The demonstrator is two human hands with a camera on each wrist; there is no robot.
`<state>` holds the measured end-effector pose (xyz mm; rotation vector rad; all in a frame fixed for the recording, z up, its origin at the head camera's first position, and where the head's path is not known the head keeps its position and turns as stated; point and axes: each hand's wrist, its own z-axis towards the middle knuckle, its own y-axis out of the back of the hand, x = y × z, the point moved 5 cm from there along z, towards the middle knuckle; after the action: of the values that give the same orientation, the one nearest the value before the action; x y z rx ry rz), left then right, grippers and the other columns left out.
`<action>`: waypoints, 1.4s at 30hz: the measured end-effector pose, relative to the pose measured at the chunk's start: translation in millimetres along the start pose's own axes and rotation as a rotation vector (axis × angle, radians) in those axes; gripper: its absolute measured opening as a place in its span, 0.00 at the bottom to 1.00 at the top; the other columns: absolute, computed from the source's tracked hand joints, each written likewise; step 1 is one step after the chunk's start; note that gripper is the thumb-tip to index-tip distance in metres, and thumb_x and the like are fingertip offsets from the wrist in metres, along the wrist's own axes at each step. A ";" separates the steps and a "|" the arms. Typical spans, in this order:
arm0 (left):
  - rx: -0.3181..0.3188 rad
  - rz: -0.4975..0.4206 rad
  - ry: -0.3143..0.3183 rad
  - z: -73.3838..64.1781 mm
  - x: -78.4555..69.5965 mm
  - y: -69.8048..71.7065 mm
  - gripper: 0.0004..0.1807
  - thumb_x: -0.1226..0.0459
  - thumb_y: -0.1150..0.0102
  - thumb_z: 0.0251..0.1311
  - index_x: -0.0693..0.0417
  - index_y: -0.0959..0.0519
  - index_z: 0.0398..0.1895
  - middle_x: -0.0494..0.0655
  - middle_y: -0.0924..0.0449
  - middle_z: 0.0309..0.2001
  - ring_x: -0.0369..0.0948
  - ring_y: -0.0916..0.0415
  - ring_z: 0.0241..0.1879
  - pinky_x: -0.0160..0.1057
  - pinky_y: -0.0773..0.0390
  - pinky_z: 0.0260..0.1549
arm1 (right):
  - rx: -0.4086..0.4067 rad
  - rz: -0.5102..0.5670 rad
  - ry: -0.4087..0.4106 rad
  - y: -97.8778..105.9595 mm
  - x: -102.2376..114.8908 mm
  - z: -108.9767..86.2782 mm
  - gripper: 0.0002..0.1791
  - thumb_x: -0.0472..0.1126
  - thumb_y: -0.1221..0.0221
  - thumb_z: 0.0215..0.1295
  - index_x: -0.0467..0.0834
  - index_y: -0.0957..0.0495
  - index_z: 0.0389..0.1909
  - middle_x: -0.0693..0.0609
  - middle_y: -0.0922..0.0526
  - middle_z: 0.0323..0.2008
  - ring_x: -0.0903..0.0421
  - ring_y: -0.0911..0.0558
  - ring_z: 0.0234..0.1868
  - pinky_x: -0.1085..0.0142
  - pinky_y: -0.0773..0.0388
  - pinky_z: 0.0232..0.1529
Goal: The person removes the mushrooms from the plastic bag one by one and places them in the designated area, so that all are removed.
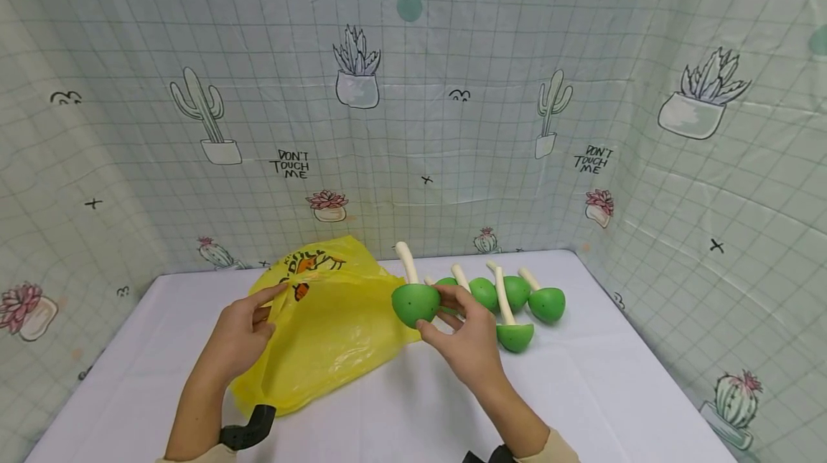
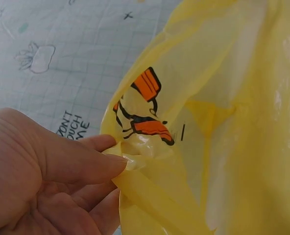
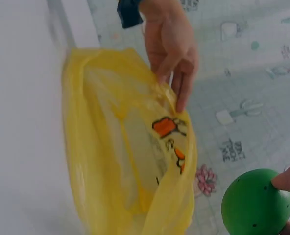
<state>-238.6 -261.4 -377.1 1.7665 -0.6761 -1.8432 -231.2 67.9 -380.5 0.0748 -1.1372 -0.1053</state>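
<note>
A yellow plastic bag point(image 1: 336, 352) with an orange and black print lies on the white table, its mouth spread. My left hand point(image 1: 237, 339) pinches the rim between thumb and fingers, seen closely in the left wrist view on the bag point(image 2: 159, 196). In front of the bag's right side, my right hand point(image 1: 470, 341) holds a green mushroom-shaped thing point(image 1: 413, 305) by its cap, cream stem pointing up. Its green dotted cap point(image 3: 255, 203) shows at the lower right of the right wrist view. The bag's inside looks bare there.
Several similar green mushroom shapes point(image 1: 515, 337) with cream stems lie grouped on the right of the white table point(image 1: 581, 405), partly behind my right hand. A cloth backdrop point(image 1: 413, 133) printed with cacti rises behind the table and at both sides.
</note>
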 end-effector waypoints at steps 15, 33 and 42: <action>0.010 0.007 -0.010 0.0 1.9 0.4 0.36 0.81 0.49 0.69 0.60 0.37 0.81 0.72 0.38 0.75 0.66 0.29 0.69 0.58 0.18 0.59 | -0.101 -0.113 -0.123 68.6 -22.3 6.3 0.31 0.24 0.29 0.57 0.31 0.24 0.63 0.36 0.20 0.60 0.43 0.18 0.60 0.66 0.16 0.57; 0.000 0.021 0.008 0.2 1.9 -2.1 0.36 0.80 0.49 0.70 0.61 0.38 0.81 0.71 0.37 0.75 0.66 0.28 0.68 0.57 0.18 0.59 | -0.223 -0.205 -0.193 128.8 -41.7 -6.5 0.29 0.29 0.31 0.63 0.33 0.24 0.66 0.38 0.21 0.62 0.59 0.20 0.58 0.75 0.21 0.58; 0.004 0.013 0.011 1.0 1.4 -2.0 0.36 0.81 0.49 0.69 0.61 0.38 0.81 0.71 0.37 0.75 0.65 0.27 0.67 0.56 0.18 0.59 | -0.256 -0.246 -0.218 151.7 -49.5 -13.7 0.29 0.30 0.31 0.64 0.33 0.24 0.66 0.38 0.21 0.62 0.74 0.20 0.51 0.77 0.20 0.55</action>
<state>-239.7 -260.8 -379.4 1.7698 -0.6855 -1.8235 -232.5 224.5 -413.7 -0.0259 -1.3194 -0.4869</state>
